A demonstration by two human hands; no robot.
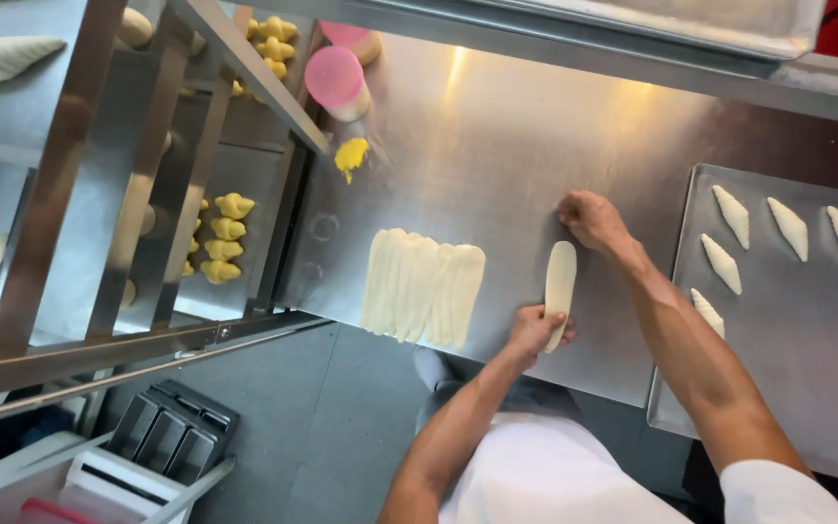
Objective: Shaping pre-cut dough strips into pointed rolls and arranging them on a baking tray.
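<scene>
On the brushed stainless steel worktable (535, 126) a single long, flat, pale strip of dough (561, 284) lies lengthwise between the two hands. The left hand (535, 330) curls closed over the strip's near end, fingers wrapped on the dough, while the right hand (589, 219) rests as a loose fist on the steel just beside the far end; whether it touches the dough I cannot tell. To the left, near but apart, lies a row of overlapping flat dough strips (423, 286), roughly seven or eight, none of them shaped yet. To the right a grey metal baking tray (778, 378) carries six small pointed rolls of dough (732, 215) in its far half, with the near half bare. Judging by that, the shaping seems under halfway through: six pieces finished, one in hand, the stack waiting. Farther back stand a pink plastic tub (336, 81) and a dab of yellow filling (351, 154); a rack (147, 146) at left holds trays of yellow shaped pieces (225, 238).
</scene>
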